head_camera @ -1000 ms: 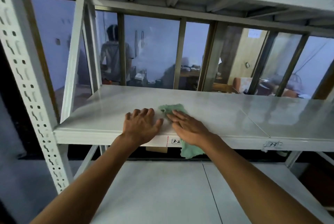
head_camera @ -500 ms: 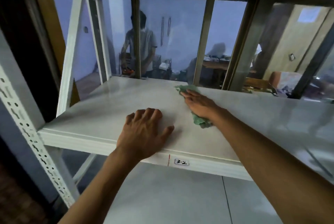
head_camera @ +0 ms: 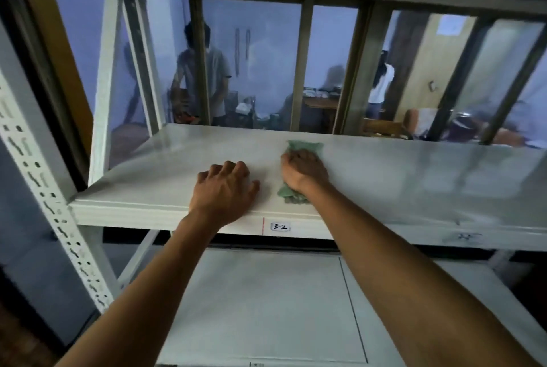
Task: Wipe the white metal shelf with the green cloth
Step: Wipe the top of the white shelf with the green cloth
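Your right hand [head_camera: 305, 171] bunches the soft, light green cloth [head_camera: 305, 146] mid-shelf on the white metal shelf [head_camera: 414, 171], your left hand [head_camera: 225, 189] lies flat beside it; keep gripping its middle.

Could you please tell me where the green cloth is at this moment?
In the head view, the green cloth lies on the white metal shelf just right of centre, under the right hand, with the left hand flat beside it.
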